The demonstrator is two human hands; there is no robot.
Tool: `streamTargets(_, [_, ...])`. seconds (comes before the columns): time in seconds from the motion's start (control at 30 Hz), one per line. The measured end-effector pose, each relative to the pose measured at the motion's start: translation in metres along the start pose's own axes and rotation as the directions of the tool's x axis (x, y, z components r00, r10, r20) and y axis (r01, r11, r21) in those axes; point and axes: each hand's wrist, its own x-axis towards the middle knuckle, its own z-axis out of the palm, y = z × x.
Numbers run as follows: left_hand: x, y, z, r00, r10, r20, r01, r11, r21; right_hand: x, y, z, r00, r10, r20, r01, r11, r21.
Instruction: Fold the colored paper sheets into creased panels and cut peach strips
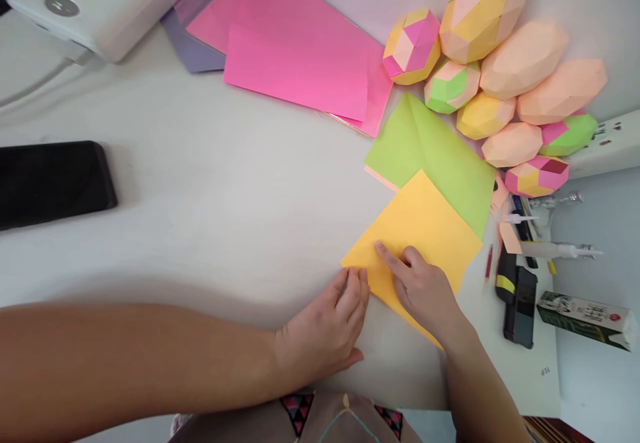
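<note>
Yellow sheet (437,230) is near the front edge of the white tabletop (200,196), turned like a diamond, upper part over the green sheet (435,143). Right hand (423,293) and wrist cover part of its lower right side. Green's near end is hidden under the yellow, with only a peach sliver showing below it. Purple sheet (197,46) mostly tucked under the pink sheets (300,76); can't count the stack.

Cut off from here: phone (55,183) at the left, cable (37,90) from the white box (110,10), top of the biggest of 9 folded paper eggs (525,60). Dark device (523,306) by the carton (585,320) is hard to identify; carton print too small to read.

Left forearm comes in nearly level from the left. Left hand (325,323): back up, fingers together and bent, tips at the yellow's left corner, thumb apart. Tips' undersides are hidden, so can't tell if they pinch the edge.

Right forearm slants up from lower right. Right hand is loose, index stretched flat on the yellow near that same corner, next finger bent; touching, not gripping.
</note>
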Motion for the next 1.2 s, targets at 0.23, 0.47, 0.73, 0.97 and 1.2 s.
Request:
streamTargets(0.23, [0.0004,-0.0025,-0.0004,0.999,0.047,0.001,-0.047,0.998,-0.043,0.0,0.0003,-0.0009,1.0,-0.003,0.001,0.003,1.0,-0.005])
streamTargets(0.47, [-0.0016,-0.0012,-0.0035,0.996,-0.086,0.021,0.086,0.996,-0.008,0.0,0.0,-0.0003,1.0,-0.004,-0.011,0.004,1.0,0.0])
streamTargets(0.73, [-0.003,0.0016,-0.0054,0.994,-0.109,0.013,0.109,0.994,0.021,0.0003,-0.0015,0.0005,0.999,0.0,-0.038,0.0,1.0,-0.002])
streamTargets(0.97, [-0.0026,0.0013,-0.0006,0.999,0.012,-0.038,-0.009,0.998,0.066,0.0,-0.0022,0.0027,0.998,0.012,-0.054,-0.013,1.0,-0.016])
streamTargets(1.2, [0.0002,-0.0038,-0.0005,0.993,0.067,-0.098,-0.064,0.997,0.036,-0.0003,-0.0042,0.0072,0.998,0.025,-0.054,-0.025,1.0,0.006])
